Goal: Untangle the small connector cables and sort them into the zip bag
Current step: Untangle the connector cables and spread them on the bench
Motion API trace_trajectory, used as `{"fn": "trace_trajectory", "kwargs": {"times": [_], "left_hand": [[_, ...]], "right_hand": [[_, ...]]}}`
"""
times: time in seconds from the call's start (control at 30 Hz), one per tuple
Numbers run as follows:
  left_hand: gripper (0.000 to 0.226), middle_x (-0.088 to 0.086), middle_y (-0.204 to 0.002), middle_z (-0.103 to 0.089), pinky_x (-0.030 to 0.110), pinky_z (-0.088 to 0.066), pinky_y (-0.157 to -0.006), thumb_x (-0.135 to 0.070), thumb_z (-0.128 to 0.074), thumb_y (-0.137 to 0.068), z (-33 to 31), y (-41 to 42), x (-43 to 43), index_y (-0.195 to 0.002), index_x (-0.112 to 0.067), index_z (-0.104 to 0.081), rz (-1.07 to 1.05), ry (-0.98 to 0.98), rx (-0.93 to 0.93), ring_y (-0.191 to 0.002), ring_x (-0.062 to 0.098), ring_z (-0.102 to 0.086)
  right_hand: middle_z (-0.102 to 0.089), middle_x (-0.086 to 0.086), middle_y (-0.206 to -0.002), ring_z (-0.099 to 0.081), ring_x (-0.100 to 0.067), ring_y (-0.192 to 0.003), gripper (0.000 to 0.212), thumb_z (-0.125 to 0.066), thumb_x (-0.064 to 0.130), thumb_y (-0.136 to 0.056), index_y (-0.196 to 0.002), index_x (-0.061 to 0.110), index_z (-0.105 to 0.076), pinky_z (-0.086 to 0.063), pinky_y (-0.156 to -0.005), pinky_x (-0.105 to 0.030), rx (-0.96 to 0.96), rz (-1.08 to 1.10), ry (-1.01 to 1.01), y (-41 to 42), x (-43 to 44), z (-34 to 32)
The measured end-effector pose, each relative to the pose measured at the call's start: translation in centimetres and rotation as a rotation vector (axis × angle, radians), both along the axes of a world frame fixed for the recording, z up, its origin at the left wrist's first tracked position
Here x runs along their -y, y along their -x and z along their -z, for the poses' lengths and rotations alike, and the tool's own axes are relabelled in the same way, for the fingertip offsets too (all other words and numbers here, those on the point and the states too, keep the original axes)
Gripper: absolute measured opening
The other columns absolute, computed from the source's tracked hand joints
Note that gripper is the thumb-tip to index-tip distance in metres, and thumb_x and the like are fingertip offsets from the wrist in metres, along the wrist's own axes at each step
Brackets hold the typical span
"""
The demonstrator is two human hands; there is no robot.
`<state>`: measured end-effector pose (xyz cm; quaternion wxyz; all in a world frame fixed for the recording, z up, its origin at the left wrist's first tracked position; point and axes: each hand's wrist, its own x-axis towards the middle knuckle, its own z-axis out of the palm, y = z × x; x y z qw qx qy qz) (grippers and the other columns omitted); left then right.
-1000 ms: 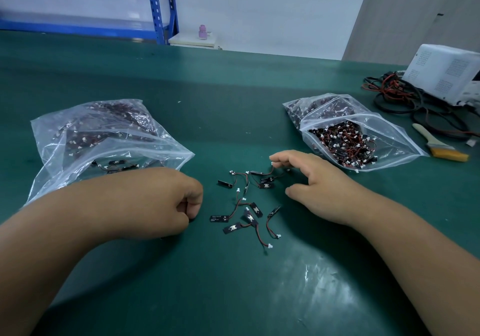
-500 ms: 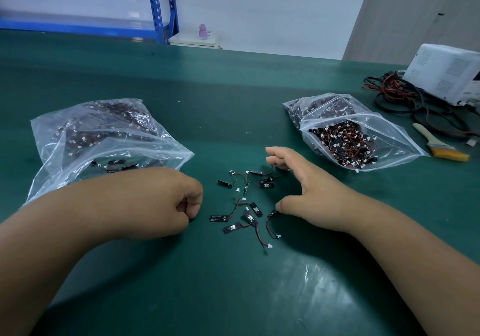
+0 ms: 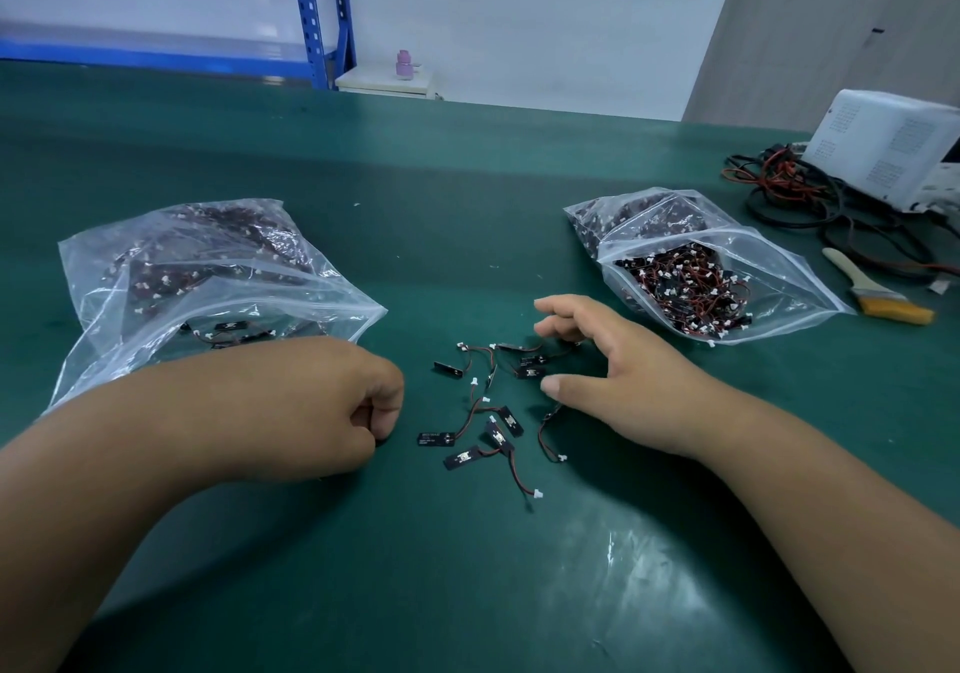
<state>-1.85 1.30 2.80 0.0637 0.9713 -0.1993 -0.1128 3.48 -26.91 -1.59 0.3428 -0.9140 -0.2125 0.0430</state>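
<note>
Fingers (image 3: 561, 306) of the right hand (image 3: 628, 381) are spread and bent, gripping nothing, arched over the loose cables (image 3: 506, 420) that lie between both hands on the green bench (image 3: 467, 178). The left hand (image 3: 311, 412) rests beside them as a closed fist, nothing visible in it. 2 bags of cables flank them: left bag (image 3: 208, 267), right bag (image 3: 779, 277). Far right: brush (image 3: 883, 300), white box (image 3: 893, 142). A blue rack (image 3: 317, 17) stands behind, by a white wall.

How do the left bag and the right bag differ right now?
The left bag shows only a few cables lying loose near its mouth; the right bag holds a dense red-and-black tangle there. The left bag looks wider and more crumpled than the right bag. Both are clear zip bags lying on the mat.
</note>
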Motion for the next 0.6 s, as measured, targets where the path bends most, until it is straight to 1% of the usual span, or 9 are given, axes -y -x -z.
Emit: {"fn": "trace_trajectory", "kwargs": {"times": [0.1, 0.17, 0.23, 0.3, 0.33, 0.47, 0.6], "left_hand": [[0.013, -0.024, -0.079, -0.060, 0.014, -0.043, -0.058, -0.024, -0.055, -0.080, 0.1, 0.0, 0.0, -0.083, -0.037, -0.058, -0.003, 0.001, 0.003, -0.071, -0.006, -0.054], [0.013, -0.021, -0.078, -0.061, 0.013, -0.042, -0.058, -0.024, -0.055, -0.080, 0.1, 0.0, 0.0, -0.082, -0.036, -0.058, -0.005, 0.000, 0.002, -0.070, -0.005, -0.054], [0.013, -0.021, -0.078, -0.061, 0.012, -0.041, -0.057, -0.024, -0.055, -0.081, 0.1, 0.0, 0.1, -0.082, -0.036, -0.058, -0.003, 0.000, 0.000, -0.070, -0.006, -0.054], [0.013, -0.024, -0.078, -0.060, 0.012, -0.041, -0.056, -0.023, -0.055, -0.081, 0.1, 0.0, 0.1, -0.082, -0.036, -0.058, 0.000, 0.001, -0.002, -0.071, -0.007, -0.054], [0.013, -0.026, -0.079, -0.060, 0.012, -0.041, -0.056, -0.023, -0.055, -0.081, 0.1, 0.0, 0.1, -0.082, -0.036, -0.058, 0.002, 0.001, -0.003, -0.071, -0.008, -0.054], [0.014, -0.035, -0.084, -0.056, 0.014, -0.042, -0.058, -0.024, -0.055, -0.080, 0.0, 0.0, 0.0, -0.083, -0.038, -0.057, 0.007, 0.008, -0.017, -0.071, -0.007, -0.054], [0.014, -0.036, -0.083, -0.056, 0.014, -0.041, -0.058, -0.025, -0.055, -0.080, 0.1, 0.0, -0.1, -0.082, -0.038, -0.057, 0.018, 0.009, -0.017, -0.071, -0.007, -0.054]], "right_hand": [[-0.050, 0.030, -0.129, -0.040, 0.004, -0.129, 0.073, -0.078, 0.032, -0.080, -0.139, 0.050, -0.038, -0.033, -0.112, -0.027, 0.011, -0.023, 0.038, 0.1, -0.1, -0.1], [-0.046, 0.031, -0.125, -0.041, 0.000, -0.126, 0.075, -0.080, 0.034, -0.076, -0.137, 0.049, -0.039, -0.035, -0.111, -0.031, 0.027, -0.035, 0.066, 0.1, 0.0, -0.3], [-0.042, 0.029, -0.123, -0.040, -0.003, -0.125, 0.078, -0.080, 0.043, -0.069, -0.135, 0.051, -0.038, -0.036, -0.111, -0.036, 0.016, -0.054, 0.111, 0.2, 0.1, -0.6], [-0.039, 0.027, -0.126, -0.037, -0.005, -0.127, 0.082, -0.073, 0.056, -0.061, -0.133, 0.053, -0.035, -0.035, -0.111, -0.040, -0.008, -0.067, 0.175, 0.2, 0.2, -1.1], [-0.037, 0.026, -0.129, -0.036, -0.006, -0.128, 0.083, -0.072, 0.058, -0.060, -0.133, 0.054, -0.034, -0.035, -0.112, -0.041, -0.012, -0.073, 0.206, 0.2, 0.3, -1.3], [-0.031, 0.026, -0.132, -0.033, -0.009, -0.131, 0.082, -0.082, 0.050, -0.065, -0.131, 0.054, -0.033, -0.031, -0.114, -0.042, -0.033, -0.113, 0.307, 0.5, 0.7, -2.3], [-0.032, 0.025, -0.130, -0.035, -0.011, -0.128, 0.084, -0.082, 0.047, -0.060, -0.127, 0.060, -0.032, -0.035, -0.111, -0.040, -0.097, -0.172, 0.436, 0.9, 1.3, -3.5]]}}
